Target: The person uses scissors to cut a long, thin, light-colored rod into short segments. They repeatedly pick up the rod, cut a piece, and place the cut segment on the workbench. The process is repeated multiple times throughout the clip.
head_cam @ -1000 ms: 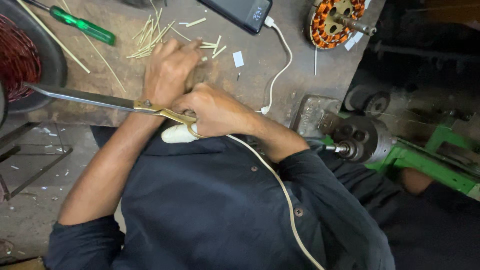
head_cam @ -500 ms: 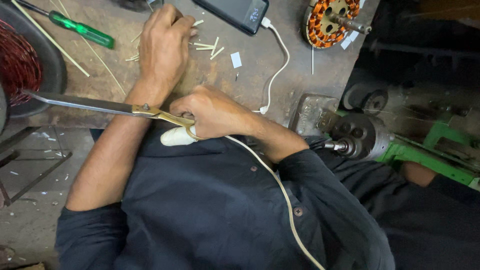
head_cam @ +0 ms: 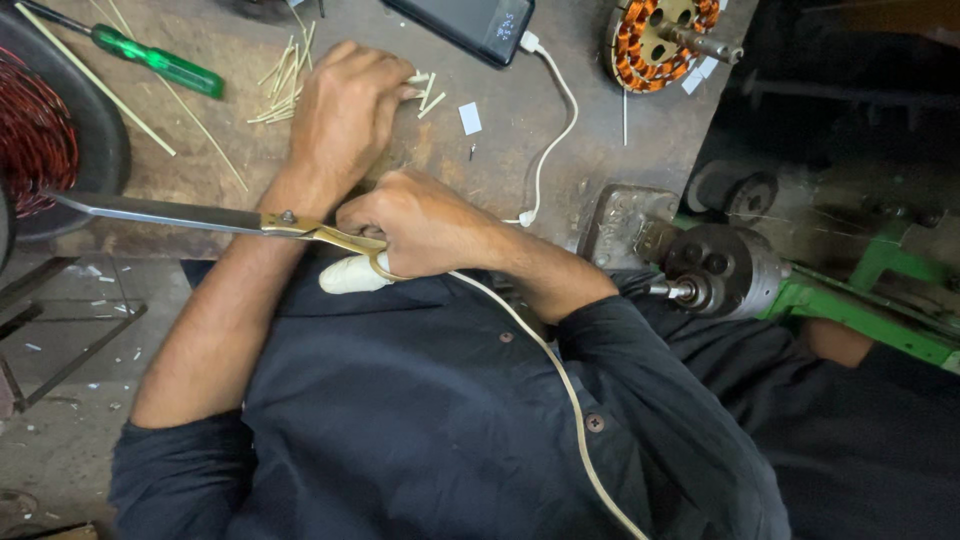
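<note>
Two hands were working at the bench edge, everything placed here relative to the scissors [head_cam: 230,222]. Far left of the blades sat a dark pan with a red copper coil [head_cam: 35,130]; above the blades a green-handled screwdriver [head_cam: 160,65] lay on the workbench [head_cam: 520,140]. The scissors pointed left, blades together, brass handles at the right end. The left hand [head_cam: 345,110] was above the handles, palm down on the bench, fingers curled over a scatter of thin pale sticks [head_cam: 285,85]; whether it actually pinched one I couldn't tell. The right hand [head_cam: 425,225] was clamped on the scissors' handles, fingers through the loops, a white-wrapped loop showing underneath. Up and right of the handles: a dark phone [head_cam: 465,25] with a white cable [head_cam: 550,130] running down toward the hand, then a wound motor stator [head_cam: 660,40]. Further right, level with the handles, a metal chuck on a green frame [head_cam: 720,270]. My read for doing this cleanly: gather the sticks into one aligned bundle first, keep the fingertips clear of the blade line, and keep the cable out from under the handles.
</note>
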